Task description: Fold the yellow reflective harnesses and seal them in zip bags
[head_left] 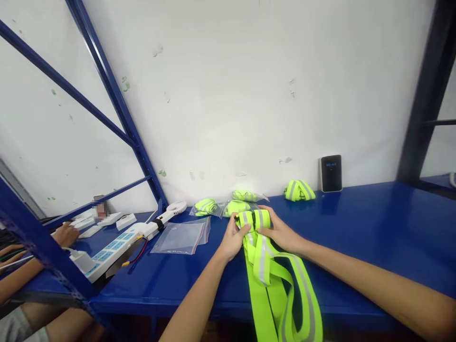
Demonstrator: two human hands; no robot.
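Note:
Between both hands is a neon-yellow reflective strap (265, 270) with silver stripes. Its upper end is gathered into a short folded bundle, and long loops hang down over the table's front edge. My left hand (233, 238) grips the bundle's left side, thumb on top. On the right side, my right hand (280, 231) holds it the same way, thumb pressed near a dark buckle-like piece. Just beyond my hands lie bagged yellow straps (237, 207), partly hidden. Another bagged strap (206, 205) is left of them. A rolled strap (299, 190) without a visible bag sits near the wall.
Flat clear zip bags (180, 237) lie left of my hands. Beside them are a white power strip (114, 251), a small white fan (175, 209) and a red cable. A black-faced device (331, 173) leans at the wall. Beyond the blue frame (117, 95), another person's hand (66, 234) is visible.

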